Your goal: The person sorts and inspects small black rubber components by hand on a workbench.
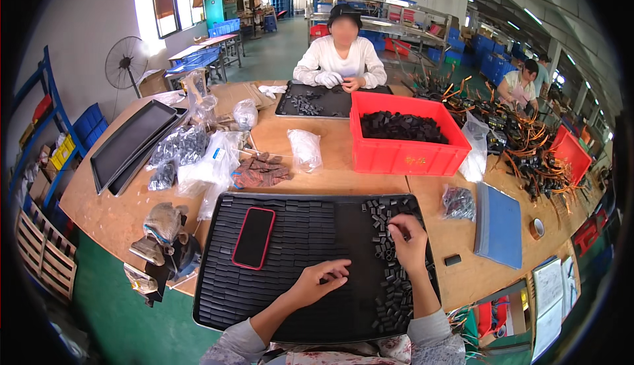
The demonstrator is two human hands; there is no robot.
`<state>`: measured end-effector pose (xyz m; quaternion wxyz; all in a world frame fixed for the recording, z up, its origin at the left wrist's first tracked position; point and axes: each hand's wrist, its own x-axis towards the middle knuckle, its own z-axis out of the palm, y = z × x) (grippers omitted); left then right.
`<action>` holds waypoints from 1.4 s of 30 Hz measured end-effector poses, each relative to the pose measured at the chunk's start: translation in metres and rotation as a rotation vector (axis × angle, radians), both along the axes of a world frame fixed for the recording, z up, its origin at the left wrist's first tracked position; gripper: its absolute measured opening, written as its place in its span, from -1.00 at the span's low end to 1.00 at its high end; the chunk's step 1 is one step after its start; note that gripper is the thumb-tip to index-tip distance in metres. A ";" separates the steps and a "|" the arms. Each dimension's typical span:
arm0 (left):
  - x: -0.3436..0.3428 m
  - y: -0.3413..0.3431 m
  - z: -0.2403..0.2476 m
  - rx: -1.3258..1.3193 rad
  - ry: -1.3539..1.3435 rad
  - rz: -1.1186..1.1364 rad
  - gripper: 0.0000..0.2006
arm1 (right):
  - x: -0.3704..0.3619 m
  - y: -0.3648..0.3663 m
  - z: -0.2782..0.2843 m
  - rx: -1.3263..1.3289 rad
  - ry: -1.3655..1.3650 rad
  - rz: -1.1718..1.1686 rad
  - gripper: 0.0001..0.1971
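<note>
A large black tray lies before me, its left part covered with tight rows of small black pieces. Loose short black tubes are scattered along its right side. My right hand is among those tubes, thumb and forefinger brought together; what sits between the tips is too small to make out. Over the bare strip beside the rows is my left hand, its fingers curled toward the thumb and any piece in them hidden. A phone in a red case rests on the rows.
Beyond the tray stand a red bin of black parts, plastic bags and a glove. A blue folder and tape roll lie right. Opposite, a person works at another black tray. Wire bundles lie far right.
</note>
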<state>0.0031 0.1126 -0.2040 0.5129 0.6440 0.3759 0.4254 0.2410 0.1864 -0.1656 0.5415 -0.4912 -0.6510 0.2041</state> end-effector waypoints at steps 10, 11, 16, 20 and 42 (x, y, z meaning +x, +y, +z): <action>-0.004 -0.001 -0.010 -0.119 -0.061 -0.224 -0.85 | -0.047 -0.069 -0.007 -0.393 -0.002 0.359 -0.79; 0.001 -0.002 -0.010 -0.186 -0.138 -0.216 -0.86 | -0.045 -0.069 -0.007 -0.419 0.006 0.363 -0.80; 0.002 -0.003 -0.018 -0.323 -0.249 -0.252 -0.89 | -0.048 -0.071 -0.008 -0.399 -0.049 0.481 -0.86; 0.002 -0.006 -0.017 -0.310 -0.303 -0.215 -0.90 | -0.031 -0.054 -0.032 0.068 -0.460 0.059 -0.81; -0.003 -0.001 -0.011 -0.394 -0.197 -0.190 -0.81 | -0.037 -0.072 0.000 -0.265 0.006 0.524 -0.83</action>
